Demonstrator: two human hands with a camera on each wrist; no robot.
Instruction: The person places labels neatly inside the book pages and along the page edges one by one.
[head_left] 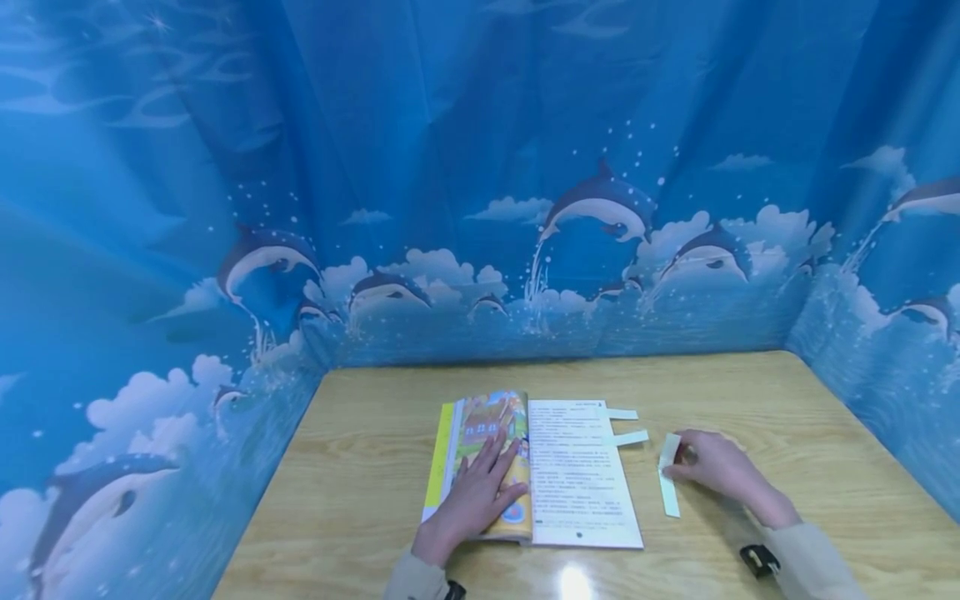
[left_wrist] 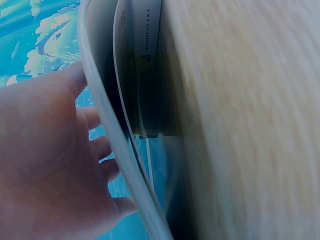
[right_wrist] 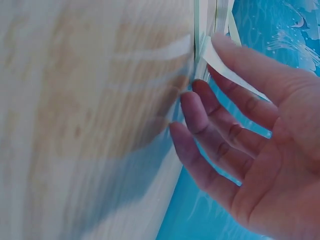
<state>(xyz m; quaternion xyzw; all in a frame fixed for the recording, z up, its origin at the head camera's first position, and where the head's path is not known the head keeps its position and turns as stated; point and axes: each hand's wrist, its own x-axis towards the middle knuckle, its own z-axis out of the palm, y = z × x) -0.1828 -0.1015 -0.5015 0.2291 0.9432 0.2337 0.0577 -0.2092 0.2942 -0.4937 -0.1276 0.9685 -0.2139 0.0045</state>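
An open book (head_left: 583, 483) lies on the table, with a colourful picture page at left and a printed text page at right. My left hand (head_left: 480, 490) rests on the picture page with its fingers spread. In the left wrist view the left hand (left_wrist: 55, 155) lies against the pages, which bow up at the edge. To the right of the book, my right hand (head_left: 722, 468) pinches a pale paper strip (head_left: 670, 497) between thumb and fingers. The right wrist view shows this strip (right_wrist: 231, 75) at the thumb and forefinger, the other fingers loosely bent.
Two pale strips, an upper one (head_left: 622, 413) and a lower one (head_left: 632, 437), stick out from the text page's right edge. The wooden table (head_left: 360, 467) carries the book. A blue dolphin-print curtain (head_left: 465, 167) hangs behind and at both sides.
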